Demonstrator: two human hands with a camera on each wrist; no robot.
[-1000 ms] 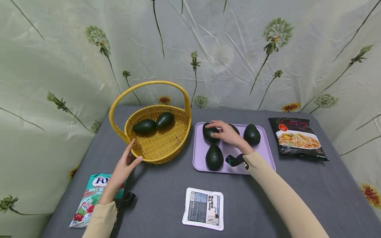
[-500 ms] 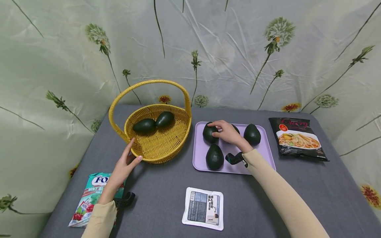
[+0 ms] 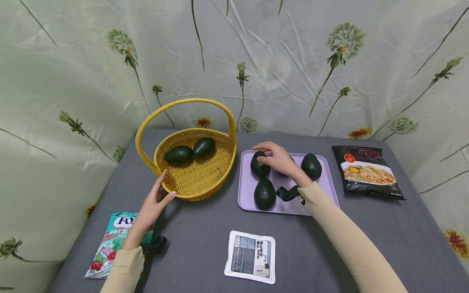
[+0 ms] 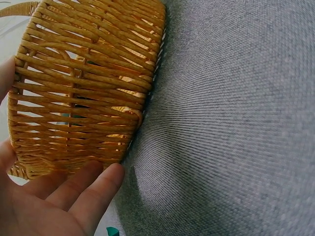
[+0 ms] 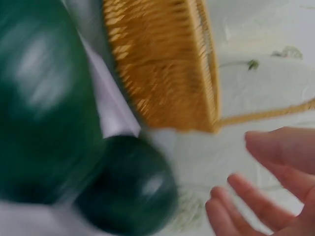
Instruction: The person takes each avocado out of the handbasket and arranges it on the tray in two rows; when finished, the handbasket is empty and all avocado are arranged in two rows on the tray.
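Observation:
At the basket's near-left side, my left hand [image 3: 151,206] has its extended fingers and thumb spread against the outside of the yellow wicker basket [image 3: 196,179]. The left wrist view shows these fingertips along the woven wall [image 4: 83,98]. Two dark green avocados [image 3: 178,155] lie inside the basket. My right hand [image 3: 277,159] hovers with parted fingers over the back-left avocado [image 3: 260,166] on the lilac tray [image 3: 246,185]. In the right wrist view, a gap separates the fingers from that avocado [image 5: 129,189]. A front avocado [image 3: 265,194], a right one [image 3: 311,166] and one partly hidden behind the hand share the tray.
A teal candy bag [image 3: 110,248] lies under the left forearm. On the grey cloth in front is a white pouch [image 3: 250,257]. A black noodle packet [image 3: 367,171] sits right of the tray. The basket's tall handle [image 3: 190,101] arches over it; a floral sheet hangs behind.
My right hand has lifted slightly up and back from the back-left avocado, and its fingers have spread. The avocado stays in place. My left hand remains at the basket.

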